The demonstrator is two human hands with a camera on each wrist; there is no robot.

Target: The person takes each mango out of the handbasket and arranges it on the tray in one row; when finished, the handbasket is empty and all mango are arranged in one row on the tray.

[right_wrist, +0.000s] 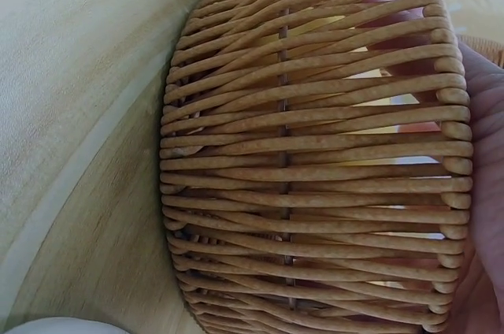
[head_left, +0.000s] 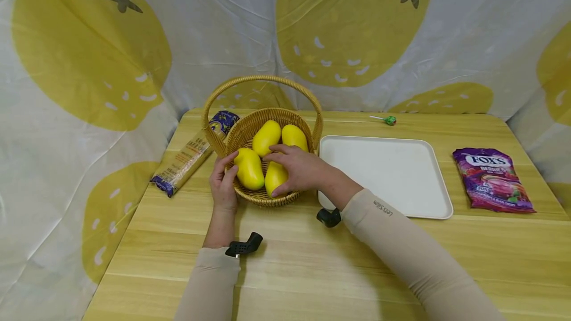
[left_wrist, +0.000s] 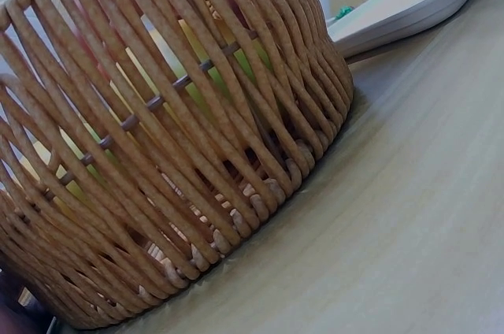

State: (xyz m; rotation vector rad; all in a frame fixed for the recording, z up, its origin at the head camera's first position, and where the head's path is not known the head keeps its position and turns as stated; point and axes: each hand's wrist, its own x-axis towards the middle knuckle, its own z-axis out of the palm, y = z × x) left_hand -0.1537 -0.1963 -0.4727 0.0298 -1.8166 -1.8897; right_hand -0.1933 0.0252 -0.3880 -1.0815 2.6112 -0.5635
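A round wicker basket with a tall arched handle stands on the table, holding several yellow mangoes. My left hand grips the basket's left rim, its thumb and a finger close to the left mango. Over the right side of the basket, my right hand holds the front right mango between thumb and fingers. Behind them lie a back mango and a right mango. Woven basket walls fill most of the left wrist view. Beyond the wicker in the right wrist view, part of the right hand shows.
A white tray lies right of the basket, with a green lollipop behind it. Farther right is a purple candy bag. A spaghetti packet lies to the left, partly behind the basket. Lemon-print cloth hangs behind the table.
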